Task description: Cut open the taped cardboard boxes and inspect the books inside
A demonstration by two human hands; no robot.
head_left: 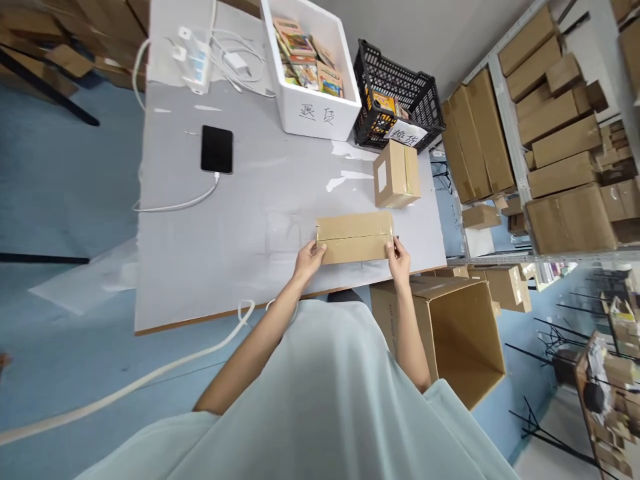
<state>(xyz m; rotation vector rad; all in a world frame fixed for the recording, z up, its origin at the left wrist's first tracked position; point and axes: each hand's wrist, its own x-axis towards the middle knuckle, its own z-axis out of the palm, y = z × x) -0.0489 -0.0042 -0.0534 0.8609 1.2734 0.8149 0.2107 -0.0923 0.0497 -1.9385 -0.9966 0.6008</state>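
Observation:
A long, narrow cardboard box (355, 235) is held at the front edge of the grey table (200, 267). My left hand (309, 259) grips its left end, thumb on the near face. At the opposite end my right hand (399, 257) holds it the same way. A seam runs lengthwise along the face turned to me. Just beyond, to the right, a smaller taped cardboard box (397, 175) with a white label stands on the table.
At the back are a white foam box (320, 113) of colourful packets and a black plastic crate (400, 87). A phone (217, 149) lies cabled at left, near a power strip (197, 67). A large open carton (465, 333) stands right of me, before loaded shelves (520, 133).

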